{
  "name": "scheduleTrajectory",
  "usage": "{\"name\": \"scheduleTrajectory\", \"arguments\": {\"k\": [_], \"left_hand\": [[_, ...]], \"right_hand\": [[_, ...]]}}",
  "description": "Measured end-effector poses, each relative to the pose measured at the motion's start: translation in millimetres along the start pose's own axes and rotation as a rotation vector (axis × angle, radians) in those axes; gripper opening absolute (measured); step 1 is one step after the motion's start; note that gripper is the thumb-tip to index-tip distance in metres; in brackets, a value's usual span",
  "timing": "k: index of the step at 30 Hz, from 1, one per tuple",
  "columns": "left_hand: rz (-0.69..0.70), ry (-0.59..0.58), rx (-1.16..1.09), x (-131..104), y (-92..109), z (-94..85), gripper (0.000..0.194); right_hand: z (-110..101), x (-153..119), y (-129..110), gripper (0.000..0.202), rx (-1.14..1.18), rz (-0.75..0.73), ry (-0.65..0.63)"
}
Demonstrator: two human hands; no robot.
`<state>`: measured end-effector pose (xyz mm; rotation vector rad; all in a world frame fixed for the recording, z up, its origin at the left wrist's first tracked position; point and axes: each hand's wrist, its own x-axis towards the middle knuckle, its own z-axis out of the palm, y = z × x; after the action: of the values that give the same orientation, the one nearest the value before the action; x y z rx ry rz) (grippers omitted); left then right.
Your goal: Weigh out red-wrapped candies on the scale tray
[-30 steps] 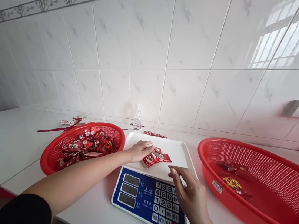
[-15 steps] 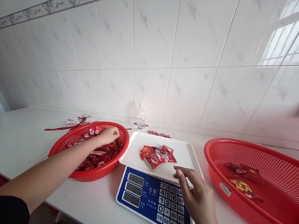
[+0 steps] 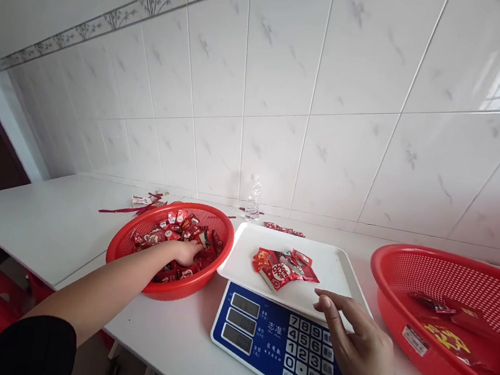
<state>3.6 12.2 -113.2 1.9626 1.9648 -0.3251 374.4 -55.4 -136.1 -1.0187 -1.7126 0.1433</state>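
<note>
So the left hand (image 3: 187, 254) is down in the oval red perforated plastic basket (image 3: 185, 291), fingers in among the loose, shiny red packets (image 3: 154, 235). Can't tell if it's gripping one, the fingertips are buried. I'd pinch by an edge and lift straight up, since slick wrappers like these probably slide around and drag their neighbours along. The right hand (image 3: 323, 300) looks empty, fingers loosely curled, thumb and index a bit apart, by the near right edge of the white rectangular tray (image 3: 328, 259). IMO keep it off the tray and the blue keypad panel (image 3: 269, 354) just below, a stray press is easy there. There's also a small overlapping heap of red packets (image 3: 282, 270) mid-tray, so don't let a sleeve or wrist clip it.
</note>
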Motion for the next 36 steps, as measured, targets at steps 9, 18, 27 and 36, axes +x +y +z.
{"name": "scheduleTrajectory", "arguments": {"k": [9,18,27,36], "left_hand": [[0.064,-0.014,-0.031,-3,12,0.9,0.035],[0.134,0.177,-0.237,-3,9,-4.9,0.015],[0.094,0.304,-0.462,-7,0,-14.9,0.029],[0.155,0.003,-0.352,-11,10,-7.4,0.031]], "right_hand": [[0,-1,1,0.032,-0.006,0.003,-0.003],[0,-2,1,0.034,0.003,0.038,-0.022],[0,-1,-1,0.035,0.003,0.057,-0.031],[0,-2,0,0.036,-0.008,0.05,-0.031]]}}
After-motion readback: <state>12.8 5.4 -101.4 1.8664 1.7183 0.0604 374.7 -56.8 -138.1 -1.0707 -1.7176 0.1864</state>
